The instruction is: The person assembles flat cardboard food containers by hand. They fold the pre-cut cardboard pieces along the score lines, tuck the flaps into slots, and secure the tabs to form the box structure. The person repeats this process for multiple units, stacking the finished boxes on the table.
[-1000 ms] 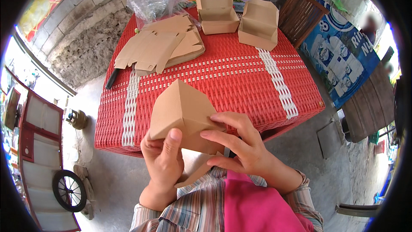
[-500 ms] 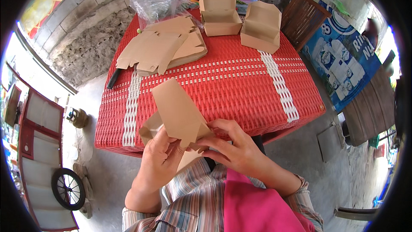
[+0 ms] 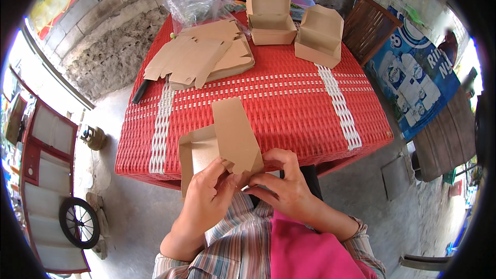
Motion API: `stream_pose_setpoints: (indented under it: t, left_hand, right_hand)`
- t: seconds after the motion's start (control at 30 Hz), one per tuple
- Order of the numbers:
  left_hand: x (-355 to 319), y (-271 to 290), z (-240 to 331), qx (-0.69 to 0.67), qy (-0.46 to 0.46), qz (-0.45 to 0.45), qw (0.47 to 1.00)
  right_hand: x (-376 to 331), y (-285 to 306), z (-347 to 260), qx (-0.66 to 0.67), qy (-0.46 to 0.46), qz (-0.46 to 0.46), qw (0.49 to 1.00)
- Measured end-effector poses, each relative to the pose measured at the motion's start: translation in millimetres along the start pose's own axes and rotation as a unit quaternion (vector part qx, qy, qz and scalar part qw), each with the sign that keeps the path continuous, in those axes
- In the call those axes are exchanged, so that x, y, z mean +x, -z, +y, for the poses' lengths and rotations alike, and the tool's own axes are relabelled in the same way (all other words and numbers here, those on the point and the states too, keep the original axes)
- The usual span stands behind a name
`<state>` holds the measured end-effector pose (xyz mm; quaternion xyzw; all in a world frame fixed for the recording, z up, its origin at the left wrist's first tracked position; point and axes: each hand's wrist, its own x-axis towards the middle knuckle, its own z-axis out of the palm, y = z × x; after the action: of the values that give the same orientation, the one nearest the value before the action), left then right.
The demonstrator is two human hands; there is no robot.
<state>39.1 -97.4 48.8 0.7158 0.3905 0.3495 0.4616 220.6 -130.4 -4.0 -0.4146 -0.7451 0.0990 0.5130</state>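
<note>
A brown cardboard box [image 3: 235,132], partly folded, is held between my two hands at the table's near edge. One long panel of it stands up toward the far side, and its open inside faces up on the left. My left hand [image 3: 207,196] pinches the box near a notched flap at its near side. My right hand [image 3: 284,180] grips the near right corner, thumb and fingers closed on the board. Parts of the fingertips are hidden behind the flaps.
The red woven table [image 3: 289,108] carries a stack of flat cardboard blanks [image 3: 206,57] with a dark handle [image 3: 139,92] poking out. Two folded boxes with raised lids, one [image 3: 271,20] beside another [image 3: 319,36], stand at the back. A clear plastic bag [image 3: 196,0] lies behind the stack.
The box has turned and shifted slightly right, so more of its open inside shows on the left. Both hands have moved slightly right with it, still holding on.
</note>
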Motion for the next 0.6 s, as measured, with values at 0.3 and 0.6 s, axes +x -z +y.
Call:
stream_pose_setpoints:
  t: [0.3,0.6]
  left_hand:
    - [7,-18,-9,-0.030,-0.021,0.031,0.999]
    - [10,-24,-18,0.001,-0.050,0.029,0.998]
  right_hand:
    - [-11,5,5,0.034,-0.091,0.037,0.995]
    - [-7,1,6,0.015,-0.119,0.086,0.989]
